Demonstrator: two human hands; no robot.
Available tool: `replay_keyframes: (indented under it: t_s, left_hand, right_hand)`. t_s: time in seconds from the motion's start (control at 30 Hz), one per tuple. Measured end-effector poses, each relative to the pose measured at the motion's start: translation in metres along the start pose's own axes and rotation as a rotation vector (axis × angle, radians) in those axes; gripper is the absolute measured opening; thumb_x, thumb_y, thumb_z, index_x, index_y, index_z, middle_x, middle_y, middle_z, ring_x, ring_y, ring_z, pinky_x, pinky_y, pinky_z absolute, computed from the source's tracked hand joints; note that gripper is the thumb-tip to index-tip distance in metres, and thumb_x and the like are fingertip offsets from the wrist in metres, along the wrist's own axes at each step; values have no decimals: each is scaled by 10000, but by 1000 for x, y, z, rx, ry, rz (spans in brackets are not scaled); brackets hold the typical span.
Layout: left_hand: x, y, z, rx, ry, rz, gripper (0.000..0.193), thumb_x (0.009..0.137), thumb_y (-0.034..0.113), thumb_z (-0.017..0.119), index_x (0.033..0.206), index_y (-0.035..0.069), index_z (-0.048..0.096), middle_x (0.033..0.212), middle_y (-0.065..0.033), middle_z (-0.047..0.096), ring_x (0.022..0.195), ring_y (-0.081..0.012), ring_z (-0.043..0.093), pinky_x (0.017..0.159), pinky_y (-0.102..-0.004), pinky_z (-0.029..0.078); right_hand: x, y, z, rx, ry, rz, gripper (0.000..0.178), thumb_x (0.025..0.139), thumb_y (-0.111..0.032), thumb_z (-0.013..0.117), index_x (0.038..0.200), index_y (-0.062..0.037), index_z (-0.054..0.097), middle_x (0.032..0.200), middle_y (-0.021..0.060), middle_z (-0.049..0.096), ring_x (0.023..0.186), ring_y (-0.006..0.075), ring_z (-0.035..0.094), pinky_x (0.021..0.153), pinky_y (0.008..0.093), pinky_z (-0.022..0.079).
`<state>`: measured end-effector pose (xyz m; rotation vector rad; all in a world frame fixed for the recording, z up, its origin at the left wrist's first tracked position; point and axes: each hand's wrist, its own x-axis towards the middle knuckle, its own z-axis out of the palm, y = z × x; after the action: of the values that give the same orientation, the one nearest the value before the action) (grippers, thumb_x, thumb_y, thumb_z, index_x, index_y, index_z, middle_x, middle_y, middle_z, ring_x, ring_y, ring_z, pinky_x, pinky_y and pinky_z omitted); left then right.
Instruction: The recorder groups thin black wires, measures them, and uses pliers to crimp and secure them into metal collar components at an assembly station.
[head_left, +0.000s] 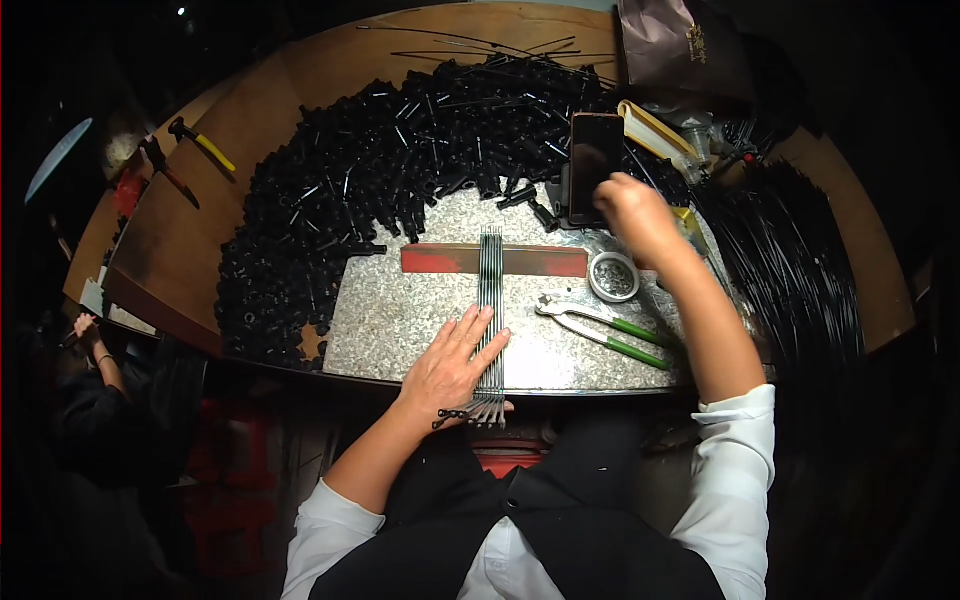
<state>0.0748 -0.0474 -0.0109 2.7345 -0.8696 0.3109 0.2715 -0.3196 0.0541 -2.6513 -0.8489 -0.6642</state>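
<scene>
My left hand [450, 365] lies over a bundle of thin metal rods [491, 290] at the front edge of the speckled stone slab [400, 320], holding them side by side. Dark, looped rod ends stick out past the edge toward me. Farther up, the rods cross a worn red bar [435, 260]. My right hand [643, 218] is raised in front of a phone [597, 160] standing upright, its fingers curled together and slightly blurred; what they hold is hidden. Below that hand sit a round white dish [613, 277] of small metal bits and green-handled pliers [605, 330].
A large heap of black tubular parts [350, 160] curves around the slab. Long black cables [800, 260] lie at the right. Yellow-handled pincers [203, 147] rest on the wooden rim at left. Another person's hand [86, 326] shows at far left; a dark bag [680, 45] stands behind.
</scene>
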Motion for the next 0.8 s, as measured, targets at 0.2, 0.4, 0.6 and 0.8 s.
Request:
replay_keyframes:
  t_s: [0.2, 0.4, 0.6, 0.8]
  left_hand:
    - [-2, -6, 14, 67, 56, 3, 533, 816, 72, 491, 1346, 116, 449, 1414, -221, 355, 1305, -361, 367, 1043, -472, 337]
    - [-1, -5, 9, 105, -70, -13, 926, 708, 655, 614, 1381, 68, 371, 1466, -216, 249, 1369, -364, 232, 1119, -452, 214]
    - [2, 1, 6, 87, -56, -31, 598, 805, 15, 458, 1387, 136, 388, 1458, -133, 323, 1336, -342, 314, 1065, -487, 302]
    - [-3, -4, 8, 83, -67, 3, 903, 714, 635, 625, 1365, 52, 396, 1464, -160, 293, 1370, -369, 221, 1111, -474, 220]
  right_hand:
    - [-39, 89, -14, -424, -404, 311, 101, 713, -42, 610, 782, 8, 664, 848, 241, 638, 837, 386, 631, 747, 430, 512]
    - [-50, 92, -28, -398, -380, 320, 103, 714, -20, 595, 783, 27, 655, 849, 258, 631, 845, 398, 626, 751, 437, 512]
    - [-42, 62, -32, -325, -206, 185, 118, 744, 11, 529, 845, 23, 589, 899, 239, 606, 888, 403, 590, 766, 442, 484]
    - [-11, -23, 8, 51, -56, -175, 247, 687, 101, 515, 903, -5, 570, 875, 167, 572, 868, 359, 581, 748, 417, 479]
